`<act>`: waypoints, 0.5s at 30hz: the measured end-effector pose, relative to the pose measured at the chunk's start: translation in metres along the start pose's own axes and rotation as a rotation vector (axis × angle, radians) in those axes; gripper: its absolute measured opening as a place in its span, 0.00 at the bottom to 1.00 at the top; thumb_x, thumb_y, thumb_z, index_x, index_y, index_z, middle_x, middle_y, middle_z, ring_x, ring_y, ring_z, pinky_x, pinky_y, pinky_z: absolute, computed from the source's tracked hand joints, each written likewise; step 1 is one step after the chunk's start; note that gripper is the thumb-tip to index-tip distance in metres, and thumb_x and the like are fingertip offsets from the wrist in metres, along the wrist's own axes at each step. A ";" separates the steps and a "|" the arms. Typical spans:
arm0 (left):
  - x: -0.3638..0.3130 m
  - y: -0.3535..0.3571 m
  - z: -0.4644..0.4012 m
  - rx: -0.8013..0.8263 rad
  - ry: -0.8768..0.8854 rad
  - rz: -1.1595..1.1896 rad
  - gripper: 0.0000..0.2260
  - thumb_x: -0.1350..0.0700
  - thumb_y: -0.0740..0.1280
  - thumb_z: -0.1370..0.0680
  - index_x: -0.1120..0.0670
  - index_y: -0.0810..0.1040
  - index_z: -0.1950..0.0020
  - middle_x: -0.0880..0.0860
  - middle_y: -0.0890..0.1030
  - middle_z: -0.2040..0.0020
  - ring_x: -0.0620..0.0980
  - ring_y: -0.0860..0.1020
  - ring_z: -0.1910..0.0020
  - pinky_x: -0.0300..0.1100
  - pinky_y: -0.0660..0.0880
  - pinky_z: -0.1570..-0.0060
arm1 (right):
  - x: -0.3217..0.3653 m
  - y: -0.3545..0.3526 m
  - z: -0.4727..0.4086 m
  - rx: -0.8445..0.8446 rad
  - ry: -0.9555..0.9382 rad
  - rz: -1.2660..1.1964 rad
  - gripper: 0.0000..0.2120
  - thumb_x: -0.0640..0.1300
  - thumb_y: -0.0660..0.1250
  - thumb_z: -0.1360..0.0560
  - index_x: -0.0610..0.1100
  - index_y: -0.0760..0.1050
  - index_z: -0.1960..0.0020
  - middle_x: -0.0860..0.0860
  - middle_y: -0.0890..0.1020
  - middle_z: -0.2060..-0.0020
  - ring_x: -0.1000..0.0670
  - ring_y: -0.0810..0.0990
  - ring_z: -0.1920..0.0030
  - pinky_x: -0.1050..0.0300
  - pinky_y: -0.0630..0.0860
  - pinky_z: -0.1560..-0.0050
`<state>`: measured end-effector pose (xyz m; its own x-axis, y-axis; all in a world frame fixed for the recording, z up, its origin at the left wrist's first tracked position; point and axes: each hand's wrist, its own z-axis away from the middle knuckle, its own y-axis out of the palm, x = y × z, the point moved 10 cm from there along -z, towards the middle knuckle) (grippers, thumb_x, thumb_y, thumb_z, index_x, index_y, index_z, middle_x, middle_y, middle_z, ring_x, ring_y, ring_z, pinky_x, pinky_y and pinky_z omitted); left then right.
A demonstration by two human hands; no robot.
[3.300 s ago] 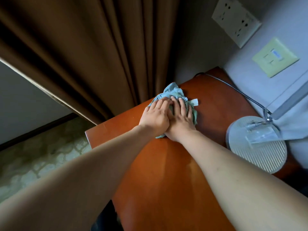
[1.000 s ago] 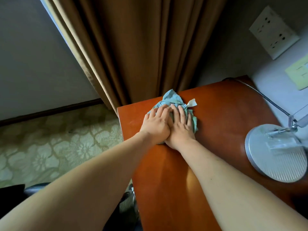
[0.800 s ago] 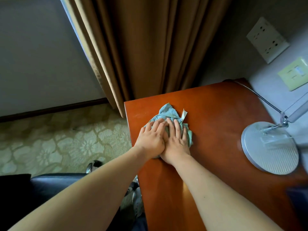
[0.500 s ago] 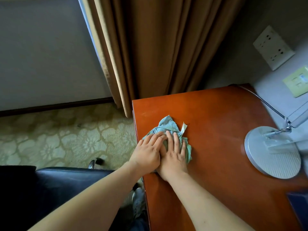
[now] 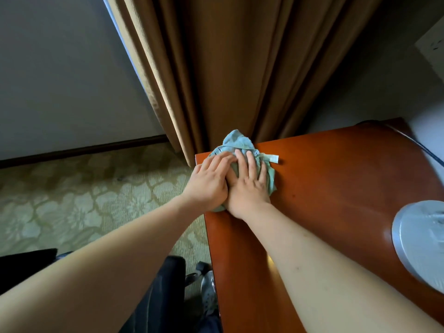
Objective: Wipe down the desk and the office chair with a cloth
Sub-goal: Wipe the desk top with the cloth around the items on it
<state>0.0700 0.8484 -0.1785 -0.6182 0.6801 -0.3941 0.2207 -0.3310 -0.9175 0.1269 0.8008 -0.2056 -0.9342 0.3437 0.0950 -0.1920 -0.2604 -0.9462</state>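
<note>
Brown curtain [image 5: 240, 68] hangs just beyond the grip, its folds reaching the desk's far edge. Floral carpet [image 5: 72, 200] lies left of the grip and below it. Reddish wooden desk [image 5: 336, 179] runs right and toward the viewer from the grip. Black office chair [image 5: 163, 296] sits below the forearms, left of the desk edge. Round silver lamp base [image 5: 420, 243] is on the desk, well right of the grip. Left hand [image 5: 209, 183] and right hand [image 5: 249, 188] lie flat, fingers extended, touching side by side, pressing down on the teal cloth [image 5: 236, 143]; neither grip is curled round it. The cloth sits under both palms at the desk's far-left corner, its peak poking out past the fingertips, a white tag [image 5: 272, 157] just right.
</note>
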 end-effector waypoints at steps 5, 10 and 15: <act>0.022 -0.003 -0.033 0.016 -0.037 0.016 0.28 0.53 0.51 0.26 0.48 0.66 0.26 0.47 0.67 0.26 0.52 0.64 0.27 0.50 0.65 0.35 | 0.002 -0.008 -0.038 -0.021 -0.012 0.000 0.42 0.62 0.57 0.20 0.53 0.34 0.19 0.47 0.35 0.19 0.41 0.32 0.20 0.35 0.37 0.23; 0.027 0.002 -0.028 0.002 -0.086 0.051 0.26 0.54 0.54 0.25 0.48 0.66 0.25 0.47 0.66 0.25 0.53 0.62 0.26 0.52 0.64 0.32 | 0.006 -0.010 -0.033 -0.002 -0.016 -0.004 0.43 0.63 0.57 0.21 0.53 0.32 0.19 0.47 0.35 0.19 0.41 0.32 0.20 0.34 0.38 0.22; 0.018 0.003 0.012 -0.024 -0.101 0.047 0.26 0.52 0.50 0.25 0.51 0.67 0.26 0.49 0.67 0.26 0.54 0.64 0.28 0.51 0.64 0.33 | 0.019 -0.001 0.004 0.025 -0.059 -0.015 0.44 0.64 0.58 0.21 0.53 0.33 0.19 0.47 0.33 0.20 0.41 0.31 0.20 0.34 0.38 0.22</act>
<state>0.0506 0.8514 -0.1873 -0.6798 0.5943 -0.4298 0.2680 -0.3442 -0.8998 0.1082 0.8039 -0.2016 -0.9471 0.2944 0.1276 -0.2128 -0.2783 -0.9366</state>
